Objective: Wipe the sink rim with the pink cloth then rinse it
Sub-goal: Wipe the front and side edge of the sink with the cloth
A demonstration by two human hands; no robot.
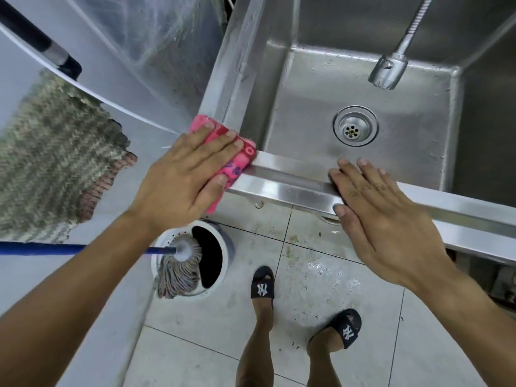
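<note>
The steel sink (290,174) fills the upper right, its front rim running from the middle to the right edge. A folded pink cloth (240,160) lies on the sink's front left corner. My left hand (184,180) presses flat on the cloth with straight fingers. Farther right, my right hand (382,213) rests flat on the front rim, fingers straight, holding nothing. The faucet head (388,69) hangs over the basin, with no water visibly running. The drain (355,126) sits in the basin floor.
A white mop bucket (167,263) with a string mop (181,269) and blue handle stands on the tiled floor under my left arm. A woven mat (55,152) hangs at left. My feet in black slides (262,283) stand below the rim.
</note>
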